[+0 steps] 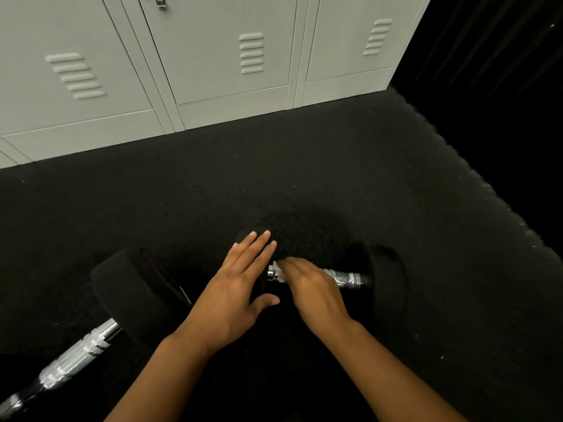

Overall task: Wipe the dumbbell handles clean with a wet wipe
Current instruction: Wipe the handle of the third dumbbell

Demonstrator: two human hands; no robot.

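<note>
Left hand point(237, 287): palm down, fingers straight and spread, thumb out to side. Right hand point(313, 287): knuckles up, fingers curled downward, blurred. Both bare forearms reach forward from bottom edge, hands just beside each other.

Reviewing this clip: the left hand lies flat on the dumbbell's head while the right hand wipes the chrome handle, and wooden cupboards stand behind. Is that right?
Not quite. The head view shows grey metal lockers with vent slots behind, not wooden cupboards. The rest holds: left hand flat on the dumbbell's head, right hand wiping the chrome handle.
</note>
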